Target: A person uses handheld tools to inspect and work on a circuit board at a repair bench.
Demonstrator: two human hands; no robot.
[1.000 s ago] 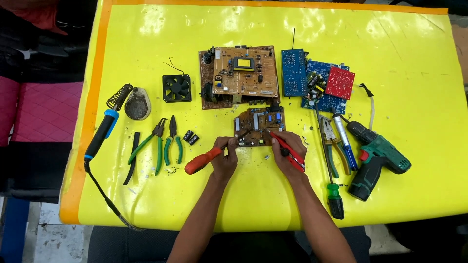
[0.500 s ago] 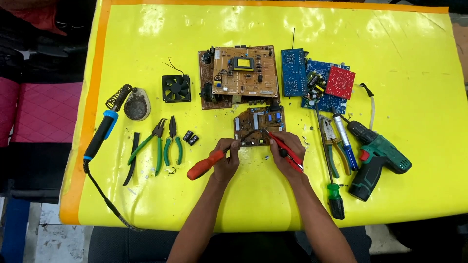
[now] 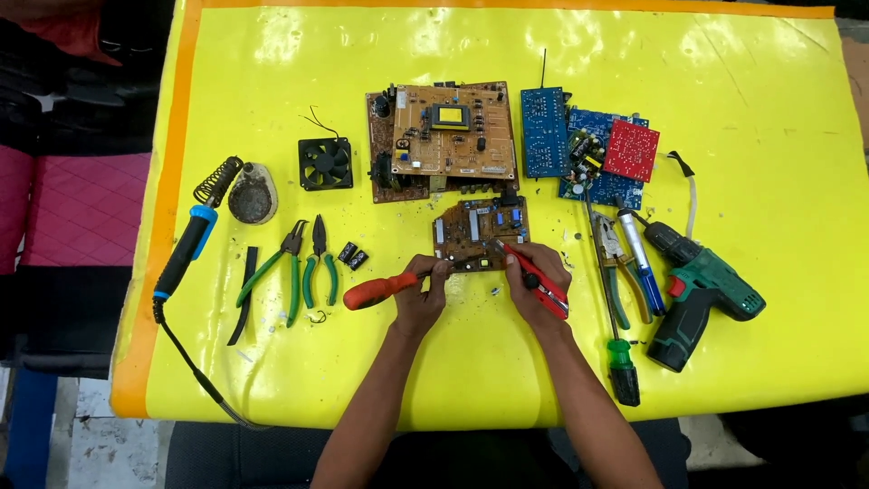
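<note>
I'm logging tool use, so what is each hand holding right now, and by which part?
The left hand holds a red-handled screwdriver at the front of its handle. The right hand grips red-handled pliers by the handles, their tips at the small brown circuit board.

Single head view, looking steeply down from above onto the whole yellow tabletop, forearms entering from the near edge.

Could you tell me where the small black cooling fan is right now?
In the head view, the black cooling fan lies left of centre on the yellow mat, between the soldering-iron stand and the large brown circuit board.
</note>
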